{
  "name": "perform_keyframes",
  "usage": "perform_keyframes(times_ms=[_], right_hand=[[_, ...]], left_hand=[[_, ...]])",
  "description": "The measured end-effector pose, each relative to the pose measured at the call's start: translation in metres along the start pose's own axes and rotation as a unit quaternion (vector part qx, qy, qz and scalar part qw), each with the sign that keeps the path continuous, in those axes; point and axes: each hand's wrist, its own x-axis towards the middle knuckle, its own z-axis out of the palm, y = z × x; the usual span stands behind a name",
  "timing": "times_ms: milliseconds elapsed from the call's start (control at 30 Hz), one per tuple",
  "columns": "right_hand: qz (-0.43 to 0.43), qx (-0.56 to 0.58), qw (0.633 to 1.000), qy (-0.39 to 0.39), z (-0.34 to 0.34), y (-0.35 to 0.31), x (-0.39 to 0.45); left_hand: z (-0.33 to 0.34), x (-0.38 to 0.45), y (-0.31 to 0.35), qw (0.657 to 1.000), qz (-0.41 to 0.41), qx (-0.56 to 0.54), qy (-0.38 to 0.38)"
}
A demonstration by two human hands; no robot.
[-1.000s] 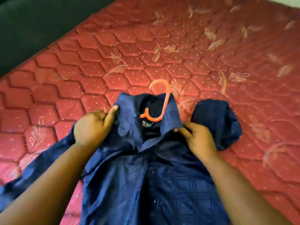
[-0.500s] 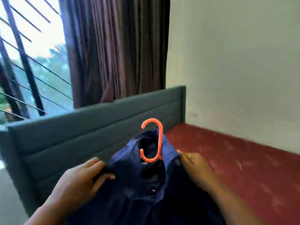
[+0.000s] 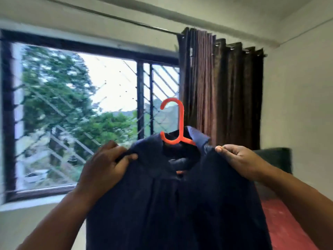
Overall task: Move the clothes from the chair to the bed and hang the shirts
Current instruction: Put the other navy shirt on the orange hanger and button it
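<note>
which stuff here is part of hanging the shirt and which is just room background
Part of the job:
- dark blue shirt, held up by the shoulders
- orange hanger inside its collar
- left hand and right hand gripping the shirt
- curtain rod, possibly the hanging spot

Just there:
- brown curtain
- window
- bed

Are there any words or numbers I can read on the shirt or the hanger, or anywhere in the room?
None can be read.
The navy shirt: no label shows at the collar, which is dark and shadowed.
The orange hanger: plain, no writing.
The curtain, window and wall: no signs or text.
</note>
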Motion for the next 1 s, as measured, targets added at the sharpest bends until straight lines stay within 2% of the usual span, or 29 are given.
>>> perform_keyframes(times_ms=[33, 100, 200, 267, 333, 433, 533, 600, 767, 867, 1000], right_hand=[[-0.026, 0.019, 0.999, -0.035, 0.007, -0.021, -0.004], [-0.097, -0.022, 0.995, -0.033, 0.014, -0.056, -0.008], [-0.248, -0.038, 0.965, 0.074, 0.016, -0.098, -0.018], [-0.354, -0.009, 0.919, 0.176, 0.013, -0.122, -0.036], [-0.398, -0.027, 0.882, 0.252, 0.014, -0.139, -0.045], [-0.365, -0.067, 0.905, 0.21, 0.033, -0.162, -0.048], [-0.376, 0.001, 0.908, 0.184, 0.063, -0.188, -0.063], [-0.382, 0.033, 0.913, 0.137, 0.073, -0.206, -0.078], [-0.351, 0.058, 0.93, 0.093, 0.097, -0.238, -0.098], [-0.353, 0.098, 0.926, 0.089, 0.101, -0.252, -0.103], [-0.347, 0.164, 0.921, 0.067, 0.098, -0.264, -0.117]], left_hand=[[-0.027, -0.006, 0.0, 1.0, -0.023, 0.019, -0.002], [-0.074, -0.013, 0.008, 0.998, -0.053, 0.044, -0.006], [-0.15, -0.03, 0.036, 0.991, -0.042, 0.118, 0.043], [-0.196, -0.046, 0.061, 0.972, -0.013, 0.203, 0.119], [-0.225, -0.053, 0.078, 0.952, -0.008, 0.266, 0.148], [-0.246, -0.06, 0.083, 0.955, -0.074, 0.276, 0.084], [-0.272, -0.073, 0.089, 0.934, -0.092, 0.305, 0.161], [-0.29, -0.089, 0.098, 0.929, -0.137, 0.298, 0.17], [-0.325, -0.14, 0.113, 0.921, -0.252, 0.295, 0.035], [-0.34, -0.158, 0.123, 0.9, -0.294, 0.318, -0.051], [-0.363, -0.163, 0.144, 0.902, -0.238, 0.358, 0.036]])
